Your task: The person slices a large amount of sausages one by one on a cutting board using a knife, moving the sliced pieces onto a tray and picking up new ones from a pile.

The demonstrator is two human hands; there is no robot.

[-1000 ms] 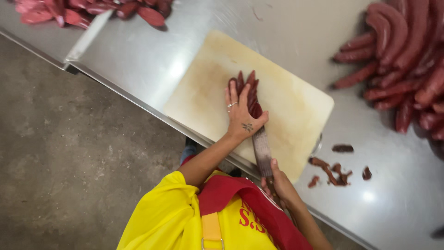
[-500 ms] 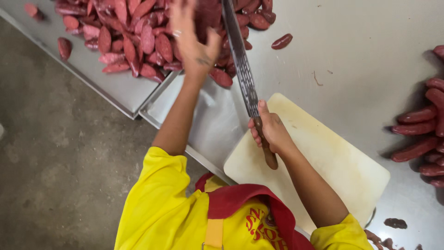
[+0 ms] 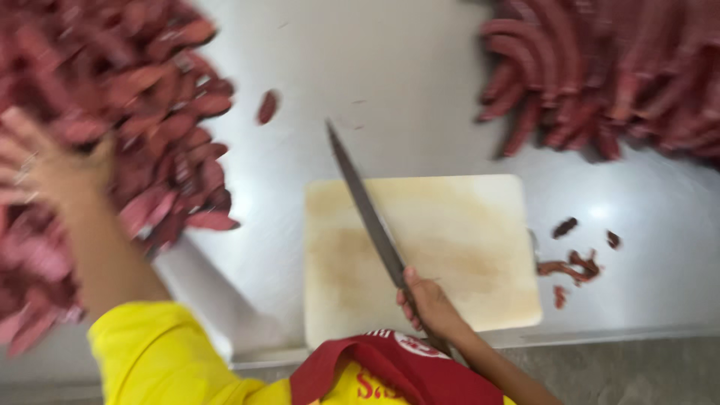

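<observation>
Pointing up and a bit left, away from you, your knife runs its long axis from the handle at the near edge of the cutting board to a tip past the board's far edge, over the steel table. Blade lies diagonally above the board's left half; can't tell if it touches the board.

Your right hand has fingers curled tight round the handle, knuckles up, wrist at the board's near edge, forearm running back toward your red apron.

Your left hand is out far to the left w/ arm stretched, yellow sleeve at the shoulder. It's over the pile of cut red sausage pieces, blurred; fingers look spread, but can't tell whether they hold anything.

Whole sausages lie at the far right, well apart from the board. Dark scraps sit just right of the board.
</observation>
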